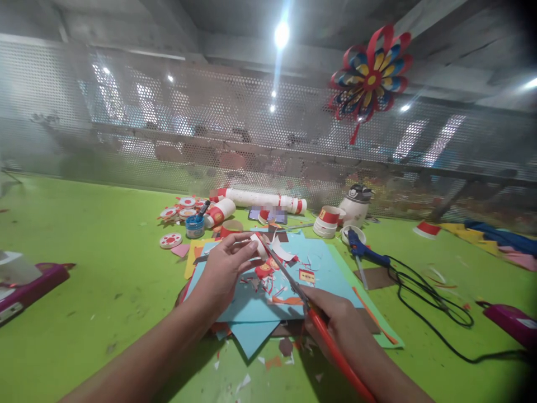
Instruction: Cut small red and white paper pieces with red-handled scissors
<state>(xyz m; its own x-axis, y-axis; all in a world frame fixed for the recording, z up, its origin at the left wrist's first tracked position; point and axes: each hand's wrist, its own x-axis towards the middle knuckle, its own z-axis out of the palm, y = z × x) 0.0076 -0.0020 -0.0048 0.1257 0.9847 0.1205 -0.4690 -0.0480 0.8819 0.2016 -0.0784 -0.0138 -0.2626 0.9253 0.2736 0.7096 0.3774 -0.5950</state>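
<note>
My left hand (226, 266) pinches a small white paper cup piece (259, 246) with a red edge, above the blue paper sheets (331, 263). In my right hand (331, 310) is a pair of scissors (310, 305) with red handles. Their blades point up and left, and the tips reach the cup piece; whether they touch it I cannot tell. Red and white paper scraps (268, 282) lie on the blue paper beneath, near a small yellow and red label (307, 276).
A blue glue gun (364, 249) with a black cord lies at right. Behind the paper are a long white paper-cup tube (260, 198), a phone (277, 214), stacked cups (327, 222) and a blue paint jar (194, 226). Purple power strips (37, 285) lie at both sides. A paper flower (372, 80) hangs above.
</note>
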